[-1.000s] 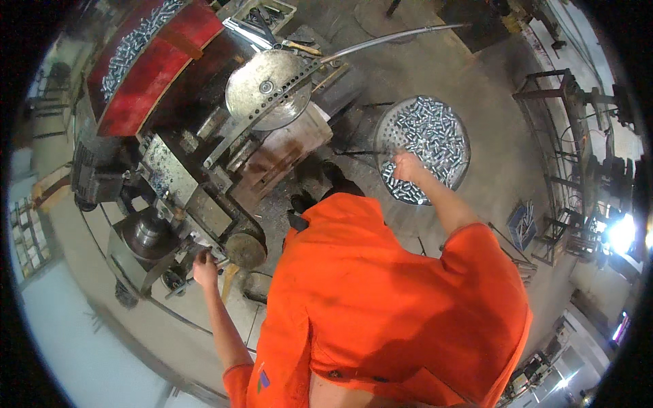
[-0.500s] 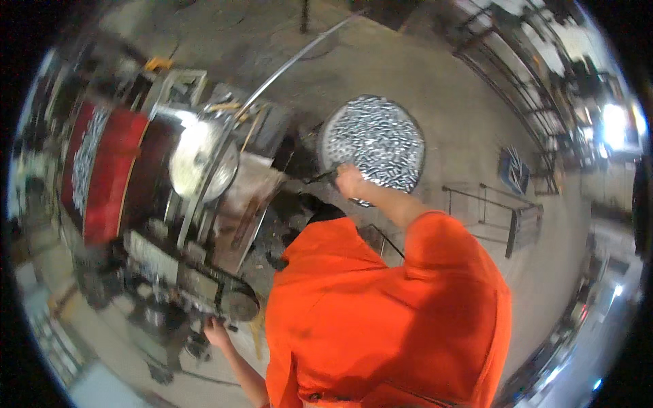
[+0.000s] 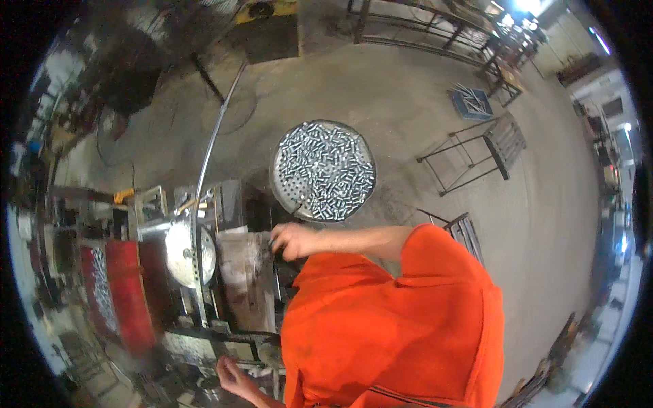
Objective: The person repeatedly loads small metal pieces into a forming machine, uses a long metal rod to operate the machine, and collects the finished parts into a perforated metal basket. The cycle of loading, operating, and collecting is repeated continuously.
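Observation:
My right hand (image 3: 294, 241) is closed around a dark handle (image 3: 275, 246) at the machine's right side, below a round perforated tray (image 3: 286, 198). Many short silvery metal cylinders (image 3: 333, 166) lie heaped in that tray. At the lower left, my left hand (image 3: 235, 377) is beside the machine's front, fingers curled together; what they hold, if anything, I cannot make out. On the machine, a pale round metal disc (image 3: 182, 255) stands behind a long metal bar (image 3: 209, 156) that reaches away across the floor.
A red bin (image 3: 129, 292) with more small metal pieces stands left of the disc. To the right are a metal-framed stool (image 3: 505, 144) and a blue crate (image 3: 471, 105) of rods. Behind them runs a long rack (image 3: 422, 39). Another slatted stool (image 3: 466, 238) stands by my right elbow.
The view has turned, shifting the tray left in the picture. My right hand has moved from the tray's near edge back toward the machine. My left hand stays near the machine's front.

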